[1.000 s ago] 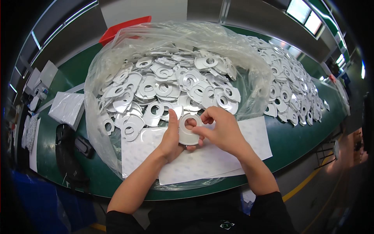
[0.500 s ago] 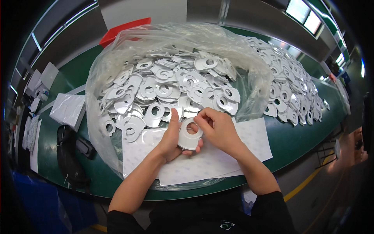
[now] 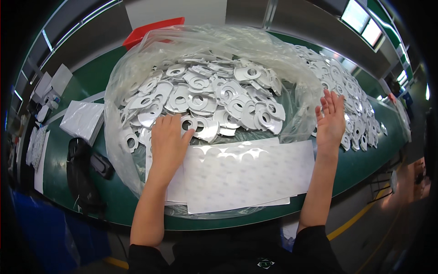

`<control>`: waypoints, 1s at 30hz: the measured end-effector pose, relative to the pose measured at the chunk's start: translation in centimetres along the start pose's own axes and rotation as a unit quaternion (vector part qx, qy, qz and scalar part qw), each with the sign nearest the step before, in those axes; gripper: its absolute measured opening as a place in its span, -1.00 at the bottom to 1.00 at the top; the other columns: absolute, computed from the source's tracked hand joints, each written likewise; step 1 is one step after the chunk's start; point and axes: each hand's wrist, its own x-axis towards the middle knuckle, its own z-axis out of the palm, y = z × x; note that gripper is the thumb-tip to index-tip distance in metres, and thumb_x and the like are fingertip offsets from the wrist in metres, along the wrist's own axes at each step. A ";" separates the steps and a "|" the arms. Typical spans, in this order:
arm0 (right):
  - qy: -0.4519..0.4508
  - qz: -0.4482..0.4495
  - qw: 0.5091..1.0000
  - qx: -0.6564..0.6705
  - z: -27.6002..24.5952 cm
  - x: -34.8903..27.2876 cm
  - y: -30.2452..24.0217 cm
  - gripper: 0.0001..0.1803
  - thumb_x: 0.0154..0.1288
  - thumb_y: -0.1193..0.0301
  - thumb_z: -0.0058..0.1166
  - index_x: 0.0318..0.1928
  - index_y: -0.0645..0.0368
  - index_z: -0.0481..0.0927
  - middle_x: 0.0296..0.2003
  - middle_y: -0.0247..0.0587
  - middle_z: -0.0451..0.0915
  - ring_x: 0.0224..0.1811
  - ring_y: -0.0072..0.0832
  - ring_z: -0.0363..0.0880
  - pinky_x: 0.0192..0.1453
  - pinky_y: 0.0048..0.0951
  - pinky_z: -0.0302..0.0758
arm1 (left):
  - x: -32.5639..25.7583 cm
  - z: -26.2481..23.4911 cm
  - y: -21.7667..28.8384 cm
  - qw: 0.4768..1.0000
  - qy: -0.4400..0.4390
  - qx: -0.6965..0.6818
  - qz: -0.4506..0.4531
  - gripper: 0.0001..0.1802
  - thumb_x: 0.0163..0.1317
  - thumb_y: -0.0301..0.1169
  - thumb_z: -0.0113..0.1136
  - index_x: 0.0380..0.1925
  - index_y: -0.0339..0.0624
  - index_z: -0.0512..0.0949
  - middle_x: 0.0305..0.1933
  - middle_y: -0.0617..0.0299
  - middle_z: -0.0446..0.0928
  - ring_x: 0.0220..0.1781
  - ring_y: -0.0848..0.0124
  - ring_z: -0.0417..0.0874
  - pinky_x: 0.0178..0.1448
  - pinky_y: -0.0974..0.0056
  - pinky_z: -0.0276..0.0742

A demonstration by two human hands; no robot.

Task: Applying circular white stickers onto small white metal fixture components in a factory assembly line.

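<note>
My left hand (image 3: pixel 168 142) lies back up at the near left edge of a heap of flat silvery-white parts (image 3: pixel 199 102), each with a round hole. Its fingers stretch toward the parts with the thumb apart; nothing shows in its grasp, though what lies under the palm is hidden. Off to the right, my right hand (image 3: pixel 330 122) is raised with spread fingers and a bare palm, in front of a second heap of the same parts (image 3: pixel 352 109). White sheets with faint marks (image 3: pixel 248 180) lie between my forearms.
A clear plastic bag (image 3: pixel 299 86) surrounds the middle heap on the green table (image 3: pixel 121 192). At the back stands a red bin (image 3: pixel 153 31). To the left are a wrapped white stack (image 3: pixel 82 119), a black pouch-like thing (image 3: pixel 82 178) and a small dark device (image 3: pixel 101 165).
The part held between both hands has left them. My left hand has moved left to the heap in the bag, and my right hand has swung right and opened.
</note>
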 end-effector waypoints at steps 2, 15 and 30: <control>-0.028 -0.055 0.991 -0.116 0.4 -0.7 0.5 -0.68 0.37 0.29 0.00 0.03 0.17 0.51 -0.07 -0.35 0.53 -0.15 -0.65 0.41 -0.15 -0.60 0.38 | -0.1 0.6 0.0 1.000 -0.010 0.000 -0.009 -0.49 0.00 -0.31 0.33 -0.05 -0.32 0.47 -0.23 0.08 0.51 -0.10 0.14 0.44 -0.02 0.17 0.34; -0.665 -0.121 0.548 -0.492 3.8 -13.8 5.2 -0.61 0.03 0.32 0.25 -0.12 0.18 0.51 -0.23 -0.21 0.46 -0.10 -0.25 0.44 -0.10 -0.29 0.46 | 0.4 0.9 1.5 0.985 0.008 -0.169 -0.028 -0.65 0.13 -0.50 0.17 -0.03 -0.26 0.50 -0.22 0.10 0.51 -0.26 0.24 0.52 -0.03 0.21 0.38; -0.661 -0.032 0.573 -0.484 3.6 -11.9 5.5 -0.65 -0.14 0.46 0.36 -0.35 0.19 0.44 -0.28 -0.16 0.42 -0.12 -0.20 0.43 -0.07 -0.29 0.41 | -1.0 4.2 5.3 0.355 -0.158 -0.862 -0.325 -0.29 0.39 0.15 -0.62 0.20 -0.14 0.24 0.03 0.03 0.45 -0.03 0.20 0.53 0.05 0.04 0.51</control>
